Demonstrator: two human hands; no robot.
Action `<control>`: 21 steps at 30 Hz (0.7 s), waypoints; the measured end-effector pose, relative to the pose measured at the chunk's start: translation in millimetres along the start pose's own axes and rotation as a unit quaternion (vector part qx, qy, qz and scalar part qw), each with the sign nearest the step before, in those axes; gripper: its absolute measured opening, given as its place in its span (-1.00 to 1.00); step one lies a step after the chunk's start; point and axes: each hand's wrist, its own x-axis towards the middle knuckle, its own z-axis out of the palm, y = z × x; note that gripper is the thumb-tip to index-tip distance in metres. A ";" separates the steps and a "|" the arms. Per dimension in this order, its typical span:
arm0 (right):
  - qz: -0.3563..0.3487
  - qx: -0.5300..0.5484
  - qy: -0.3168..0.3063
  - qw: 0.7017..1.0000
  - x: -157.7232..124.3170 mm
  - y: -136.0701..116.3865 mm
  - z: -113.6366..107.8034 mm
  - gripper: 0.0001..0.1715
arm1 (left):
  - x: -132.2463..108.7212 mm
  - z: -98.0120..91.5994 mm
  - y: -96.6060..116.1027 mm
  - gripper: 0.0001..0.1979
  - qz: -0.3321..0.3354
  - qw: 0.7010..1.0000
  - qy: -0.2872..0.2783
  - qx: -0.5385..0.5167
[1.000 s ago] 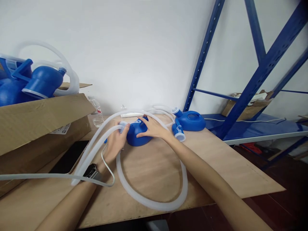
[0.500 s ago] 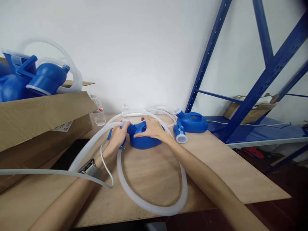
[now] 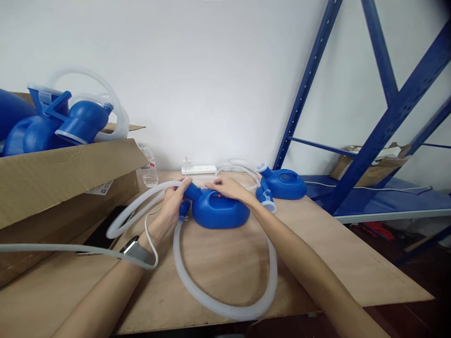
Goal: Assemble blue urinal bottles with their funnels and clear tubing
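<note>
The middle jug sits on the worktop, a hose loop on its near side, a power strip behind it and another jug to its far right. At left stands a carton with more jugs in it, a phone and a bottle on its right; rightmost, a shelf carries a box.

left wrist: watch, dark face, grey band | forearms: bare

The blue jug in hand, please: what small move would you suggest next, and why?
I would probably brace the blue jug with the right hand, which touches its top, because the left hand is at its neck and a translucent hose runs to that hand.
</note>
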 end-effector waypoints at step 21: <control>0.025 -0.173 0.063 0.983 -7.9 -22.2 14.7 -0.13 | -12.1 17.6 -12.8 -0.53 0.022 0.983 0.146 0.111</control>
